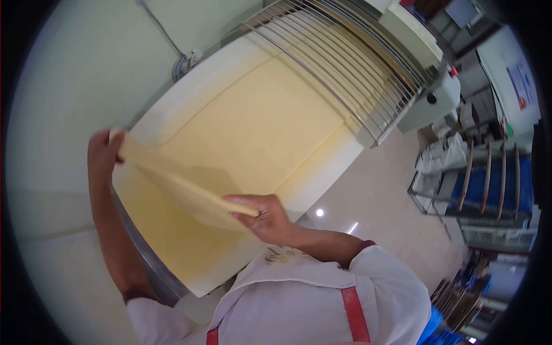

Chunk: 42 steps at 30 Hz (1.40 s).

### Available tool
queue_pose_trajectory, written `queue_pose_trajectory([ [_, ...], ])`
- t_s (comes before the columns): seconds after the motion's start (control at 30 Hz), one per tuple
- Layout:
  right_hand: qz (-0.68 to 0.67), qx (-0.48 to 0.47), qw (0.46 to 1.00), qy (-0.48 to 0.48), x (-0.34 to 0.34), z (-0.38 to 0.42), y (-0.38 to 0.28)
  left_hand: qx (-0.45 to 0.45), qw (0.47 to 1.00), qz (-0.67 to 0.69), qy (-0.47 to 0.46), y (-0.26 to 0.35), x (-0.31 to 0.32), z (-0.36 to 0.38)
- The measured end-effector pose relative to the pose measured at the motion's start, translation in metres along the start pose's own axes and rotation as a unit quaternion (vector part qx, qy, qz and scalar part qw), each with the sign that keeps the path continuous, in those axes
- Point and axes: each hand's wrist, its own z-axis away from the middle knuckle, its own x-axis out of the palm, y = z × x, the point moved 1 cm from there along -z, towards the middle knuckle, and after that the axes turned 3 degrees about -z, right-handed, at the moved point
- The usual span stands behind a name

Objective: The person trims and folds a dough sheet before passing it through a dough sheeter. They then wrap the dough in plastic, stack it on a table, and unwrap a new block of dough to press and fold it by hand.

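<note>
A wide sheet of pale yellow dough lies along the white belt of a dough sheeter, running back under a wire guard. Its near edge is lifted off the belt and held up in both hands. My left hand grips the far-left corner of that edge, fingers curled round it. At the other end, my right hand pinches the edge between thumb and fingers. Between the hands the raised edge slants down to the right. Yellow flour or crumbs coat the belt below it.
The metal wire guard spans the sheeter's far end, beside the machine's housing. A wall with a coiled cable stands close on the left. Right of the belt are tiled floor and a rack with blue material.
</note>
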Motion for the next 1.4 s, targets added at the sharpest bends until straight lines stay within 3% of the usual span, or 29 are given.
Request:
queue_pose_trajectory([
  [0.13, 0.025, 0.082, 0.995, 0.054, -0.085, -0.018, -0.045, 0.035, 0.999, -0.040, 0.000, 0.112, 0.061, -0.045],
  [0.17, 0.032, 0.060, 0.994, 0.081, -0.107, -0.022, -0.038, 0.035, 0.999, -0.034, 0.013, 0.134, 0.079, -0.056],
  [0.3, 0.082, 0.115, 0.977, 0.158, -0.199, -0.051, -0.024, 0.055, 0.997, -0.049, -0.021, 0.155, 0.181, -0.132],
  [0.37, 0.042, 0.064, 0.984, 0.158, -0.254, -0.059, 0.022, 0.045, 0.998, 0.042, -0.029, 0.142, 0.255, -0.144],
  [0.4, 0.021, 0.037, 0.986, 0.159, -0.280, -0.061, 0.036, 0.093, 0.985, -0.146, -0.019, 0.114, 0.294, -0.146],
  [0.43, 0.167, -0.008, 0.968, 0.187, -0.313, -0.057, 0.031, 0.246, 0.949, -0.191, 0.054, 0.068, 0.338, -0.138],
  [0.5, 0.414, -0.101, 0.868, 0.254, -0.388, -0.050, -0.010, 0.151, 0.934, -0.318, -0.069, 0.053, 0.361, -0.089],
  [0.53, 0.035, -0.100, 0.936, 0.334, -0.437, -0.045, -0.027, 0.153, 0.928, -0.339, -0.035, 0.046, 0.358, -0.075],
  [0.57, 0.254, -0.135, 0.882, 0.373, -0.469, -0.050, -0.075, 0.154, 0.921, -0.357, -0.001, 0.037, 0.351, -0.067],
  [0.6, 0.617, -0.215, 0.666, 0.359, -0.514, -0.053, -0.116, 0.148, 0.924, -0.352, -0.012, 0.030, 0.341, -0.062],
  [0.67, 0.669, -0.171, 0.573, 0.441, -0.594, -0.064, -0.176, 0.120, 0.931, -0.343, -0.029, 0.016, 0.309, -0.044],
  [0.7, 0.755, -0.111, 0.475, 0.439, -0.666, -0.070, -0.190, 0.109, 0.929, -0.353, -0.032, 0.008, 0.297, -0.037],
  [0.77, 0.830, 0.035, 0.407, 0.380, -0.777, -0.080, -0.185, 0.105, 0.926, -0.362, -0.036, -0.012, 0.274, -0.024],
  [0.83, 0.780, 0.074, 0.581, 0.219, -0.949, -0.061, -0.157, 0.103, 0.923, -0.368, -0.038, -0.036, 0.250, -0.010],
  [0.9, 0.865, 0.013, 0.469, 0.174, -0.944, -0.072, -0.163, 0.107, 0.921, -0.373, -0.026, -0.065, 0.234, 0.000],
  [0.93, 0.848, 0.050, 0.506, 0.151, -0.862, -0.082, -0.191, 0.113, 0.919, -0.376, -0.020, -0.075, 0.229, 0.004],
  [0.97, 0.924, 0.106, 0.319, 0.184, -0.792, -0.087, -0.198, 0.108, 0.920, -0.377, -0.023, -0.080, 0.222, 0.008],
  [1.0, 0.784, -0.002, 0.469, 0.407, -0.707, -0.090, -0.188, 0.109, 0.921, -0.374, -0.023, -0.083, 0.219, 0.009],
  [1.03, 0.757, -0.185, 0.490, 0.390, -0.656, -0.085, -0.165, 0.105, 0.928, -0.357, -0.025, -0.084, 0.216, 0.011],
  [1.07, 0.734, -0.213, 0.532, 0.364, -0.585, -0.082, -0.141, 0.107, 0.934, -0.339, -0.026, -0.083, 0.213, 0.010],
  [1.1, 0.659, -0.202, 0.646, 0.330, -0.494, -0.080, -0.117, 0.104, 0.940, -0.325, -0.024, -0.083, 0.212, 0.007],
  [1.13, 0.653, -0.260, 0.652, 0.285, -0.424, -0.075, -0.082, 0.101, 0.945, -0.309, -0.024, -0.085, 0.211, 0.004],
  [1.17, 0.637, -0.231, 0.704, 0.213, -0.372, -0.068, -0.040, 0.118, 0.953, -0.279, 0.000, -0.091, 0.212, -0.003],
  [1.2, 0.512, -0.151, 0.834, 0.137, -0.310, -0.057, 0.000, 0.136, 0.959, -0.246, 0.022, -0.097, 0.213, -0.010],
  [1.23, 0.369, -0.052, 0.923, 0.096, -0.248, -0.046, 0.041, 0.121, 0.964, -0.236, 0.002, -0.099, 0.212, -0.019],
  [1.27, 0.448, 0.048, 0.892, 0.032, -0.162, -0.038, 0.039, 0.111, 0.968, -0.226, -0.019, -0.097, 0.210, -0.031],
  [1.3, 0.434, 0.078, 0.897, -0.015, -0.113, -0.026, 0.057, 0.104, 0.971, -0.213, -0.042, -0.096, 0.208, -0.041],
  [1.33, 0.459, 0.046, 0.884, -0.077, -0.074, -0.017, 0.066, 0.098, 0.973, -0.204, -0.046, -0.095, 0.205, -0.047],
  [1.4, 0.465, 0.107, 0.873, -0.097, -0.024, -0.009, 0.066, 0.087, 0.977, -0.188, -0.055, -0.088, 0.198, -0.060],
])
